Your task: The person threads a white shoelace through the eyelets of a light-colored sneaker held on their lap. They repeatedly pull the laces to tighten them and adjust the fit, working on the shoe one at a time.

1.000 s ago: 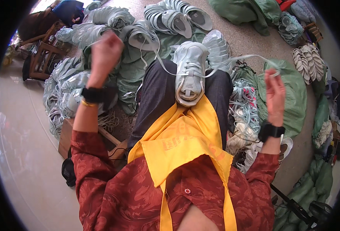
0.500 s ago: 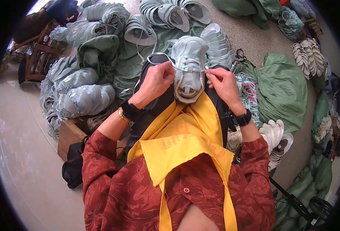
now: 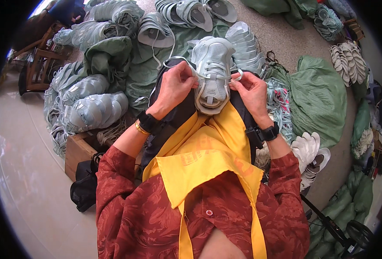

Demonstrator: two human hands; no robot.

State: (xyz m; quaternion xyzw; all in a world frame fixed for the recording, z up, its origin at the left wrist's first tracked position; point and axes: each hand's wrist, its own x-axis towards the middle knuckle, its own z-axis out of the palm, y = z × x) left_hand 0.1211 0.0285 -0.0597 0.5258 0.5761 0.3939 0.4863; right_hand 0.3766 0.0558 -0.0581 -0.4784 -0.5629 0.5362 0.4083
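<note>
A pale grey-green sneaker (image 3: 211,69) rests toe-away on my lap, over dark trousers and a yellow apron (image 3: 208,155). My left hand (image 3: 176,86) pinches a white lace (image 3: 173,60) at the shoe's left side. On the other side my right hand (image 3: 250,91) grips the lace end close against the shoe's eyelets. Both hands press against the shoe's upper.
Stacks of matching pale shoe uppers (image 3: 91,108) lie to my left and ahead. Green sacks (image 3: 320,95) lie at the right, with white soles (image 3: 310,151) beside my right elbow. A wooden box (image 3: 81,149) and a black bag (image 3: 85,190) sit at my left.
A second ago both hands were held out wide, pulling the lace ends taut. They have come in to the shoe and now hold the lace at its eyelets.
</note>
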